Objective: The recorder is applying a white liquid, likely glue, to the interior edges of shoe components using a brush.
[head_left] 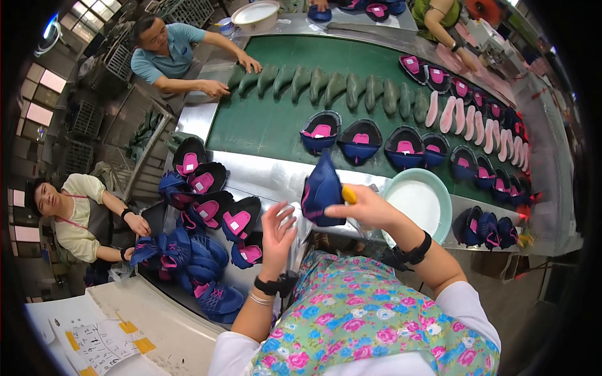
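Note:
My right hand (371, 208) is closed around the edge of a navy blue shoe upper (324, 187), holding it up over the near edge of the metal table. A short yellow piece (348, 193), perhaps a tool's handle, sticks up from the same hand; its other end is hidden. Just left of the upper, my left hand (277, 235) is raised and empty, its fingers apart and slightly curled. A pale green basin (444, 199) with white liquid (412, 203) sits to the right of my right hand.
Dark green shoe lasts (318, 84), pink insoles (448, 114) and more uppers (361, 140) line the green belt (269, 128). Blue uppers (204, 254) are heaped at my left. Co-workers sit at the far left (168, 59) and near left (84, 216); another's arm (442, 31) reaches in at the top right.

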`<state>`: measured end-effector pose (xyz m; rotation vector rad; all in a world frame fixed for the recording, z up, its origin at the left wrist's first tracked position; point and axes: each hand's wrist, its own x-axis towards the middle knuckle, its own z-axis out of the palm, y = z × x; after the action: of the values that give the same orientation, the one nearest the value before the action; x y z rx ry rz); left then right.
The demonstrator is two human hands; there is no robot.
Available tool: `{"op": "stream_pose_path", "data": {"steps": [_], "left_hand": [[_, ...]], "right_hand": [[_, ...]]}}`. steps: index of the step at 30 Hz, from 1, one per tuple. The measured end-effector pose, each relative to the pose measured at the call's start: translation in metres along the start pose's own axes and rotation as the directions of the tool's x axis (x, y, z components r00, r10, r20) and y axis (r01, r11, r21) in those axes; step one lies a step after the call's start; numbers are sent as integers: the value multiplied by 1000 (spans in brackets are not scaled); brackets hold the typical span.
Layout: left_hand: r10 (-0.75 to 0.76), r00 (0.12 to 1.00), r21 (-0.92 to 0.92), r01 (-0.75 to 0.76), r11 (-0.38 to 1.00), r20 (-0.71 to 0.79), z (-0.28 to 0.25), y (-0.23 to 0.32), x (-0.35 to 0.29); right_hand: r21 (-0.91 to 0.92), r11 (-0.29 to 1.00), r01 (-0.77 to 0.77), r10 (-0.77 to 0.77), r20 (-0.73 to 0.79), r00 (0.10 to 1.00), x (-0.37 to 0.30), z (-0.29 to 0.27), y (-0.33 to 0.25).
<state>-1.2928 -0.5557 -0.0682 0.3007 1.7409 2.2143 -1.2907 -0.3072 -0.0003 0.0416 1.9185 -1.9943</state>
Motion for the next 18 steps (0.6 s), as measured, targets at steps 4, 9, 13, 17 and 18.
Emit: {"op": "stream_pose_path", "data": {"steps": [4,9,13,17,18], "left_hand": [[-102,911,277,-14,961,399,4,22,18],[89,953,123,-129,984,289,7,-5,9],[-255,945,224,209,952,206,15,-28,-18],[-326,685,388,69,919,652,38,-19,-42],[-373,599,415,73,907,709,43,-14,-41]], "right_hand": [[-516,833,199,13,379,925,-24,18,-10],[-459,843,281,-245,137,960,-59,16,-10],[-493,848,192,-410,-383,828,-117,-19,14],[-455,865,-214,-327,-832,448,-174,-78,83],[-319,908,-272,-213,-910,355,-184,-89,106]]}}
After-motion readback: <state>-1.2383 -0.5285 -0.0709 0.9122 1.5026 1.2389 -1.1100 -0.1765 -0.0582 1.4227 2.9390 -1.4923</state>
